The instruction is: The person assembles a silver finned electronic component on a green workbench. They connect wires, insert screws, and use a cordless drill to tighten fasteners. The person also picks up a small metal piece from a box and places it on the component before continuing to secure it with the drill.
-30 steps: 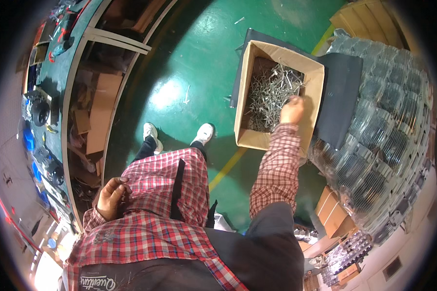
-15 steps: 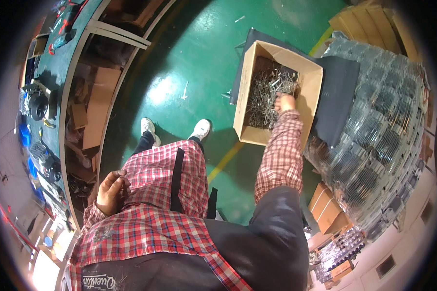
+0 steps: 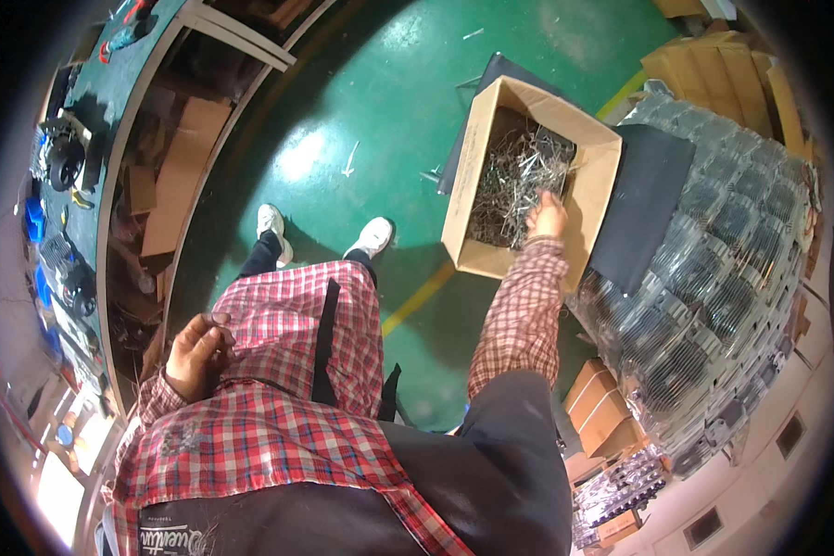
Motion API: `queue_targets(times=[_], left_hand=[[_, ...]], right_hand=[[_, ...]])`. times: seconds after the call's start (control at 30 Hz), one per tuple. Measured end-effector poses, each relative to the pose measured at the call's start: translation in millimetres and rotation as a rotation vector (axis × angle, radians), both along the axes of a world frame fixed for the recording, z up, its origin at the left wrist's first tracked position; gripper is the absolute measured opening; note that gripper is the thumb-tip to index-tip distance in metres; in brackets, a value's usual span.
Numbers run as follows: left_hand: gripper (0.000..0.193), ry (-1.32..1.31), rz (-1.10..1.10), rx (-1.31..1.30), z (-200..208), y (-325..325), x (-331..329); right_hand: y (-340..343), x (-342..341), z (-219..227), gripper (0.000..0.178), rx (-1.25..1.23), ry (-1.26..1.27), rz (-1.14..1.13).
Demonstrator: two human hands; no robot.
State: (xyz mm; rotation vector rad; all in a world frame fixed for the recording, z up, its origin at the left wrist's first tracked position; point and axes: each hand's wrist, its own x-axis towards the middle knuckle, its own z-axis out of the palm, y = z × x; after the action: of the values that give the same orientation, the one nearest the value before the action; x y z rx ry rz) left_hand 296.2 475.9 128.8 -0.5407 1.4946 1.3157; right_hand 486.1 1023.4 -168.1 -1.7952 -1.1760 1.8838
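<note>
My right hand (image 3: 548, 219) reaches into an open cardboard box (image 3: 591, 190) at the right, near its front wall. Inside lies a tangled heap of thin metal wire pieces (image 3: 514, 176), some dark and some shiny silver. The right fingers are bent and pinched together at the silver pieces, and a few thin strands show by the fingertips. Exactly how many they grip is hidden. My left hand (image 3: 199, 354) hovers at the left in front of the checked apron (image 3: 278, 315), its fingers curled toward the thumb. Whatever it may hold is too small to name.
Under the box is a dark grey stand or chair (image 3: 647, 204). Plastic-wrapped stacks of metal-finned parts (image 3: 704, 250) rise at the right. A workbench (image 3: 111, 120) with tools and a shelf (image 3: 171, 204) holding cardboard line the left. Cardboard cartons (image 3: 713, 74) stand at the far right.
My right hand has drawn slightly back toward the near wall, and the silver wires in the box lie differently. My left hand stays curled. The whole view has shifted a little.
</note>
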Motion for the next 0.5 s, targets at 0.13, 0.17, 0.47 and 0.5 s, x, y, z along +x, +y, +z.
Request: queue_targets(times=[0.13,0.17,0.47,0.5], left_hand=[[0.024,0.020,-0.007,-0.017,0,2,-3],[0.024,0.015,-0.016,-0.016,-2,3,-3],[0.026,0.027,-0.011,-0.101,2,9,1],[0.026,0.027,-0.007,-0.098,2,8,2]], right_hand=[[25,21,-16,0.022,0.181,-0.020,0.281],[22,21,-20,0.022,0.562,-0.270,0.441],[13,-5,-1,0.024,0.169,-0.429,0.275],[9,-8,-5,0.025,0.142,-0.363,0.217]])
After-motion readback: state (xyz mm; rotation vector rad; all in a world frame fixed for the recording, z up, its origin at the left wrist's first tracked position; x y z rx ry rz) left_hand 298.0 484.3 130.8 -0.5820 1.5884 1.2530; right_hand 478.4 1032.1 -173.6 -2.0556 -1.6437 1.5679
